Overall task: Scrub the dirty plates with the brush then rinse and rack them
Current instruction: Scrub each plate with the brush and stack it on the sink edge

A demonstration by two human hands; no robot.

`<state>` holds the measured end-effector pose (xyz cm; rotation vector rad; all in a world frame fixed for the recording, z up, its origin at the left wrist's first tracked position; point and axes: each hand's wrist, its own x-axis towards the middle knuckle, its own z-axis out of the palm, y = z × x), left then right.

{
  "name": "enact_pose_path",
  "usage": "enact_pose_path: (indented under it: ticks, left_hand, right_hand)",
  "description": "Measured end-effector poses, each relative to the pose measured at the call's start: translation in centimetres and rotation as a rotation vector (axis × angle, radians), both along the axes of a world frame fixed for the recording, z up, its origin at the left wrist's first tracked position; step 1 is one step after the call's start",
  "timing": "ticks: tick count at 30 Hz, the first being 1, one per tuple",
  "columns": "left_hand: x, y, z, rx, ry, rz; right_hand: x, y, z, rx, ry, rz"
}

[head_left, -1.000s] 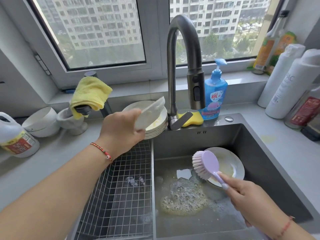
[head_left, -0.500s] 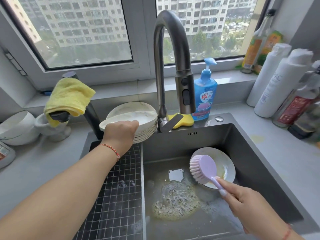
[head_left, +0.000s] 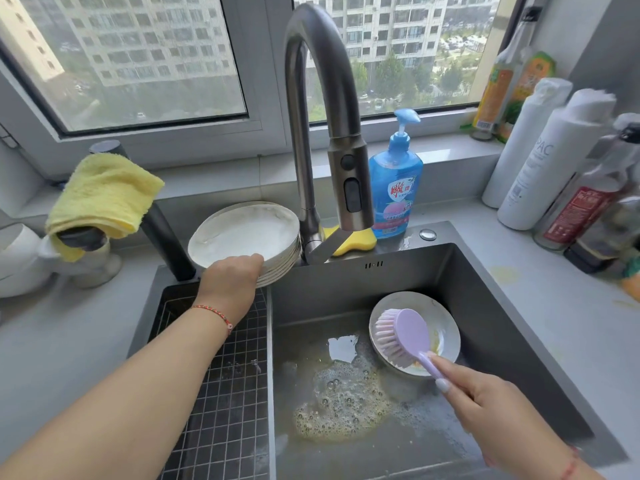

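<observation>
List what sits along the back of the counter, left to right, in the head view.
Yellow cloth → stack of plates → faucet → blue soap bottle → white bottles

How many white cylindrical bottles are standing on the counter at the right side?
2. One white bottle stands nearer the window; the second white bottle stands beside it, closer to the camera. Others may be hidden behind them.
</observation>
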<state>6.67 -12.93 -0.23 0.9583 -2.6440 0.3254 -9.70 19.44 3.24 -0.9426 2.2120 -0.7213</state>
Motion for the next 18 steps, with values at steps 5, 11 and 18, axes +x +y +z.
enact_pose_path:
  ticks: [5,11,18]
  left_hand:
    - [-0.3,-0.2,-1.1,0.136,0.069,0.056]
    - [-0.8,0.8,-2.3,0.079,0.177,0.164]
    - [-6.1,9.4,-7.4,0.676,0.416,0.103]
  right_hand:
    - [-0.6,0.3,-0.3,-0.007,-0.011,0.002]
    - [-1.6,0.7,-0.8,0.014,0.007,0.019]
    - [-3.7,1.2,-2.2,0.047,0.013,-0.028]
